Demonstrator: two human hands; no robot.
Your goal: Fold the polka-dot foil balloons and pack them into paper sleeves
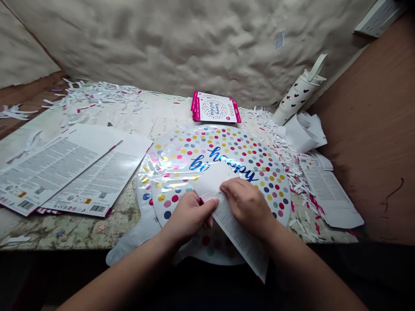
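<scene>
Between my hands is a printed cardboard sleeve (238,233), tilted, its lower end hanging past the table edge and a white flap at its upper end. My left hand (193,211) grips its left edge with the thumb on top. My right hand (244,201) pinches it near the flap, fingers bent; the fingertips are partly hidden. Beneath both hands lie flat, round foil balloons (253,147) with coloured dots and blue lettering, stacked slightly offset. A pale balloon tail (129,242) sticks out at the lower left.
Flat printed sleeves (87,172) lie at left. Finished-looking packets (217,107) are stacked behind the balloons. Paper strips (103,97) litter the back left and right side. A heart-patterned tumbler (296,97), a curled white sheet (304,131) and another sleeve (330,190) stand near the right wooden panel (372,129).
</scene>
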